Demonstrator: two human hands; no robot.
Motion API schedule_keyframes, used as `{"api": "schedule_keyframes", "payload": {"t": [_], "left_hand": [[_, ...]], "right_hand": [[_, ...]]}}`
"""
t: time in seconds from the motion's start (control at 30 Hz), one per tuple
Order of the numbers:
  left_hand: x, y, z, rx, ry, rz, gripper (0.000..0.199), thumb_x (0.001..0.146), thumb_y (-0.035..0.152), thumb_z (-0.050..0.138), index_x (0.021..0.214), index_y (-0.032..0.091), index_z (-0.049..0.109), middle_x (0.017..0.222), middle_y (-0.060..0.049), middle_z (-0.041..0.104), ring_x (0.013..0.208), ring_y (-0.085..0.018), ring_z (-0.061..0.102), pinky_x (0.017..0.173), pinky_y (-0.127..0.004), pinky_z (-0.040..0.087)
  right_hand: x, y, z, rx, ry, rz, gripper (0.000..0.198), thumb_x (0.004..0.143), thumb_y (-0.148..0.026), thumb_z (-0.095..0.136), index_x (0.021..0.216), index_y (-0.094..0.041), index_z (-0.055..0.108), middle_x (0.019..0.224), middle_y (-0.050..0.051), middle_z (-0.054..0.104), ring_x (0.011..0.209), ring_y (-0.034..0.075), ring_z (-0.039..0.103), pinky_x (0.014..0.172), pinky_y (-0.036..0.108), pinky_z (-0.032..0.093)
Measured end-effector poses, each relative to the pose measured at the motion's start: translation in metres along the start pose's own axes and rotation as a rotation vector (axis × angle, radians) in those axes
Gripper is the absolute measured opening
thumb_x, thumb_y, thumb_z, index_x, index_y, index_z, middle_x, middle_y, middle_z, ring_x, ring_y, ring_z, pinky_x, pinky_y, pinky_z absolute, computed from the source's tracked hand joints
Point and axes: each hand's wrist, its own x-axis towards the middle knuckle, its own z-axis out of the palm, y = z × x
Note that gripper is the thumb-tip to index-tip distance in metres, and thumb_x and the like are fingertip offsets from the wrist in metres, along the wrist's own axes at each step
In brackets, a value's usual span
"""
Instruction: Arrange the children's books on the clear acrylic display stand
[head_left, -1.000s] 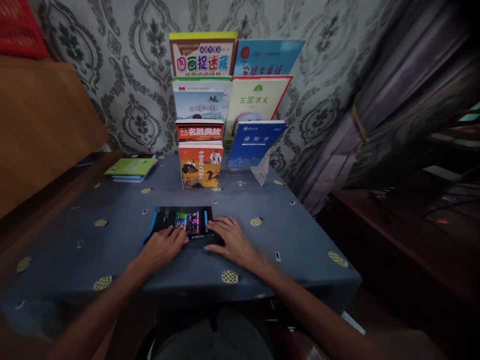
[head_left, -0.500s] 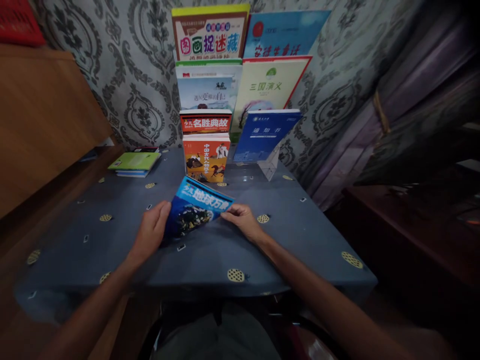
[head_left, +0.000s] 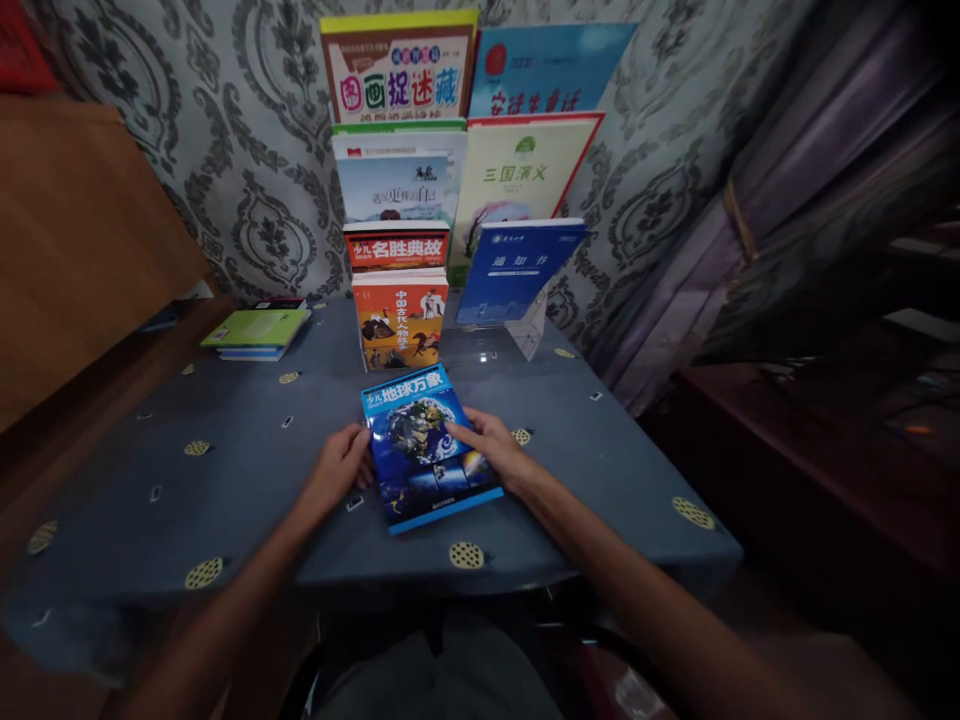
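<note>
A blue book [head_left: 424, 450] with a picture of the Earth on its cover is tilted above the table, front side up. My right hand [head_left: 491, 445] grips its right edge, thumb lying over the cover and fingers underneath. At the left edge of the book is my left hand [head_left: 341, 465], its fingers curled in against that edge; their tips are partly hidden. Just beyond the book, an orange book [head_left: 401, 325] and a red-topped book [head_left: 397, 248] stand in the front left of a clear display rack [head_left: 529, 335].
Further up the rack are a dark blue booklet [head_left: 521, 270], a pale green book [head_left: 517, 170] and several others. A small stack of books [head_left: 259, 330] lies at the table's back left. Patterned cloth covers the table [head_left: 247, 450]; a curtain [head_left: 675, 290] hangs right.
The blue book has turned so its full cover faces me and has come nearer. My right thumb now lies on the cover. The view has shifted slightly.
</note>
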Motion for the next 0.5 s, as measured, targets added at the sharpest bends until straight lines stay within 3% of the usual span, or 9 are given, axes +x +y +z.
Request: {"api": "schedule_keyframes", "payload": {"t": [0.07,0.13,0.23,0.3,0.4,0.5], "left_hand": [[0.004,-0.001,-0.01,0.293,0.028,0.121,0.029,0.088,0.048,0.056,0.078,0.021,0.059,0.067,0.0,0.065,0.062,-0.019,0.062,0.068,-0.034,0.055],[0.01,-0.001,-0.015,0.58,0.063,0.277,0.023,0.094,0.041,0.048,0.093,0.021,0.061,0.088,-0.005,0.07,0.085,-0.023,0.066,0.084,-0.04,0.054],[0.019,-0.007,-0.013,0.786,0.061,0.448,0.029,0.097,0.036,0.043,0.115,0.018,0.057,0.116,-0.012,0.067,0.113,-0.027,0.061,0.101,-0.046,0.048],[0.023,-0.014,-0.01,0.809,0.052,0.495,0.037,0.097,0.036,0.045,0.129,0.016,0.049,0.13,-0.015,0.061,0.125,-0.028,0.056,0.107,-0.047,0.044],[0.024,-0.028,-0.007,0.781,0.014,0.505,0.052,0.097,0.034,0.048,0.143,0.015,0.035,0.142,-0.018,0.055,0.135,-0.028,0.051,0.111,-0.048,0.042],[0.024,-0.037,-0.009,0.765,-0.02,0.494,0.061,0.096,0.032,0.048,0.15,0.017,0.022,0.146,-0.019,0.054,0.137,-0.027,0.05,0.112,-0.049,0.041]], "right_hand": [[-0.001,0.004,-0.012,-0.222,0.073,-0.004,0.053,0.083,-0.061,0.066,0.112,-0.017,0.069,0.084,0.005,0.075,0.079,0.025,0.072,0.076,0.038,0.058],[-0.002,0.004,-0.02,-0.593,0.235,-0.045,0.044,0.087,-0.05,0.065,0.115,-0.017,0.069,0.089,0.008,0.075,0.083,0.027,0.071,0.079,0.04,0.057],[-0.002,-0.005,-0.017,-1.004,0.328,-0.155,0.033,0.093,-0.037,0.059,0.117,-0.017,0.069,0.105,0.014,0.073,0.099,0.031,0.068,0.087,0.044,0.055],[0.003,-0.01,-0.002,-1.06,0.179,-0.3,0.031,0.097,-0.032,0.053,0.12,-0.017,0.068,0.116,0.014,0.071,0.112,0.03,0.064,0.096,0.044,0.052],[0.018,-0.011,0.031,-1.035,-0.15,-0.506,0.038,0.1,-0.023,0.045,0.135,-0.018,0.059,0.138,0.012,0.063,0.133,0.024,0.054,0.113,0.043,0.042],[0.036,-0.005,0.058,-1.097,-0.321,-0.525,0.047,0.099,-0.015,0.04,0.145,-0.016,0.05,0.151,0.013,0.052,0.144,0.022,0.043,0.121,0.047,0.031]]}}
